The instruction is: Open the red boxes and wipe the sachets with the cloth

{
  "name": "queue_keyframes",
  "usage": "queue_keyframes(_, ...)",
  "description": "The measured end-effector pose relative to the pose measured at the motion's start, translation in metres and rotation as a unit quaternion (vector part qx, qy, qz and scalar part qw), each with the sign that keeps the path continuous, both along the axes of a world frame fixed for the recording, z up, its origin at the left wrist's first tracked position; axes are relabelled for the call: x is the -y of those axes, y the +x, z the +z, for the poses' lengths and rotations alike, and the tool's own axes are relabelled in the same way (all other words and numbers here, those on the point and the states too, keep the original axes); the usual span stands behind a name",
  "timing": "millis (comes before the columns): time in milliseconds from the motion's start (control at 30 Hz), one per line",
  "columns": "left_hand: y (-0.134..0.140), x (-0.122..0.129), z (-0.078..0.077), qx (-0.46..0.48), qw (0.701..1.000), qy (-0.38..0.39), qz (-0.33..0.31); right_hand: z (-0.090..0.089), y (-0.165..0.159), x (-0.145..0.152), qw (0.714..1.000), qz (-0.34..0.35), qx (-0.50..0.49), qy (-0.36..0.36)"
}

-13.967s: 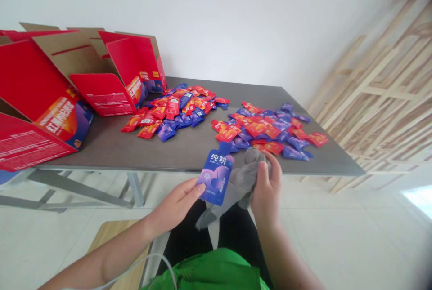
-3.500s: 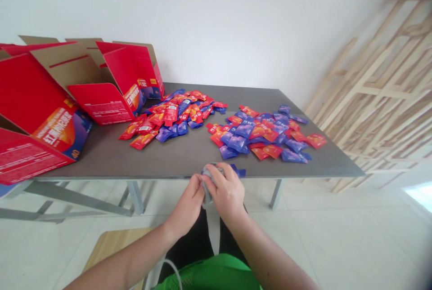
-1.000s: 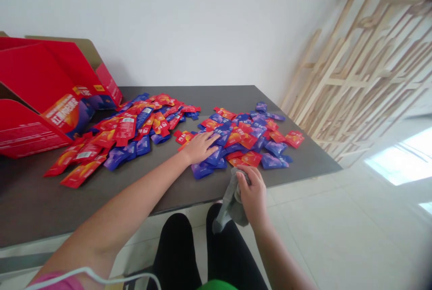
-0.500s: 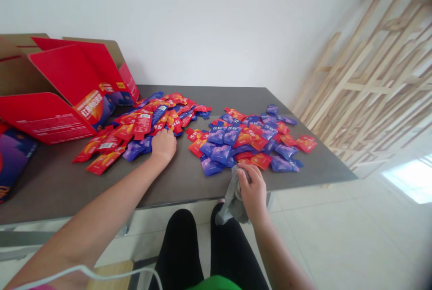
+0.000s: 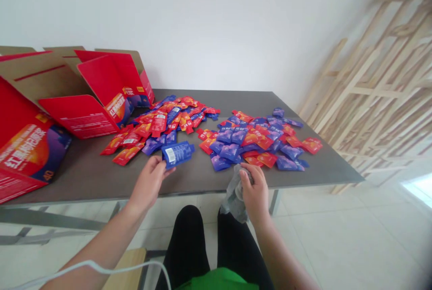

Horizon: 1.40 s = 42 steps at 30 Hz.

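Observation:
Pinched in my left hand (image 5: pixel 152 177) is a blue pouch (image 5: pixel 178 153), its barcode side turned up, held above the front part of the table. Behind it lies a heap of red and blue pouches (image 5: pixel 158 123). My right hand (image 5: pixel 254 189) is closed around a crumpled grey cloth (image 5: pixel 234 195), which hangs over the table's front edge. Just beyond that hand, a second pile of smaller-looking purple and red sachets (image 5: pixel 251 137) spreads across the right half of the table.
Open red cardboard boxes (image 5: pixel 72 117) stand at the left of the dark table (image 5: pixel 199 182). A white wall rises behind. Wooden racks (image 5: pixel 378 74) lean at the right. A white cable (image 5: pixel 91 263) crosses the lower left, near a wooden stool (image 5: pixel 124 269).
My left hand has drawn back from the left heap toward me, lifting a blue pouch out. The right hand stays nearly in place with the cloth. The view has shifted slightly left.

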<state>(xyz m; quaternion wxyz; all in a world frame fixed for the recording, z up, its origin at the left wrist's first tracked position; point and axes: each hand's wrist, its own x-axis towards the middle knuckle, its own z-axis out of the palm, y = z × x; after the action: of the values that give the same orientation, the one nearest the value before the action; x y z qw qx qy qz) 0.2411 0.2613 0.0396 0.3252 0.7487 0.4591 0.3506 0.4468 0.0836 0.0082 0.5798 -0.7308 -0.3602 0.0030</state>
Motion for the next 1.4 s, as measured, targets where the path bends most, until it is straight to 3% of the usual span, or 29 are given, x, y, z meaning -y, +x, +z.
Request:
queue_keyframes(33,-0.004,0.016,0.000,0.057,0.997,-0.053,-0.009,0.004,-0.010,0.000,1.000,-0.003,0.009,0.015)
queue_keyframes(100,-0.007,0.047,-0.001,0.212,0.952,-0.216,-0.047,0.014,-0.036,0.000,0.998,0.006,0.037,0.046)
queue_keyframes(167,-0.007,0.072,-0.003,0.286,0.897,-0.323,-0.099,0.024,-0.065,-0.002,0.992,0.073,0.085,0.058)
queue_keyframes(200,-0.007,0.082,-0.004,0.286,0.889,-0.336,-0.125,0.028,-0.078,-0.003,0.984,0.123,0.115,0.051)
queue_keyframes(267,-0.010,0.097,-0.008,0.252,0.903,-0.304,-0.169,0.031,-0.094,-0.007,0.967,0.192,0.168,0.016)
queue_keyframes(300,-0.013,0.101,-0.011,0.220,0.917,-0.275,-0.186,0.030,-0.095,-0.010,0.963,0.196,0.183,-0.008)
queue_keyframes(367,-0.019,0.106,-0.014,0.153,0.940,-0.221,-0.210,0.025,-0.086,-0.014,0.971,0.149,0.179,-0.056)
queue_keyframes(433,-0.023,0.107,-0.016,0.128,0.940,-0.222,-0.227,0.020,-0.069,-0.012,0.981,0.084,0.151,-0.090)
queue_keyframes(533,-0.021,0.109,-0.017,0.226,0.912,-0.283,-0.193,0.019,-0.061,0.000,0.990,0.010,0.124,-0.063)
queue_keyframes(633,-0.015,0.113,-0.020,0.273,0.894,-0.307,-0.175,0.026,-0.083,0.015,0.983,0.077,0.168,-0.013)
queue_keyframes(700,-0.014,0.118,-0.023,0.240,0.906,-0.280,-0.207,0.028,-0.095,0.017,0.967,0.141,0.212,-0.024)
queue_keyframes(767,-0.016,0.123,-0.024,0.194,0.917,-0.250,-0.243,0.024,-0.091,0.014,0.965,0.136,0.215,-0.064)
queue_keyframes(900,-0.029,0.126,-0.019,0.158,0.919,-0.230,-0.279,0.005,-0.044,0.007,0.986,0.041,0.089,-0.131)
queue_keyframes(1000,-0.034,0.120,-0.007,0.117,0.958,-0.114,-0.236,-0.003,-0.027,0.012,0.991,0.032,-0.093,-0.089)
queue_keyframes(1067,-0.032,0.115,0.000,0.041,0.963,-0.013,-0.265,-0.002,-0.036,0.018,0.959,0.112,-0.254,-0.062)
queue_keyframes(1133,-0.027,0.112,0.005,-0.043,0.931,0.063,-0.356,0.002,-0.052,0.023,0.901,0.209,-0.375,-0.061)
queue_keyframes(1200,-0.023,0.113,0.006,-0.094,0.889,0.110,-0.435,0.005,-0.065,0.027,0.876,0.237,-0.416,-0.066)
queue_keyframes(1267,-0.024,0.116,0.005,-0.096,0.872,0.136,-0.461,0.006,-0.070,0.029,0.889,0.203,-0.406,-0.061)
queue_keyframes(1333,-0.027,0.117,0.002,-0.067,0.900,0.130,-0.412,0.005,-0.071,0.030,0.905,0.169,-0.388,-0.049)
queue_keyframes(1400,-0.030,0.118,-0.001,-0.040,0.941,0.072,-0.329,0.004,-0.071,0.029,0.915,0.149,-0.372,-0.041)
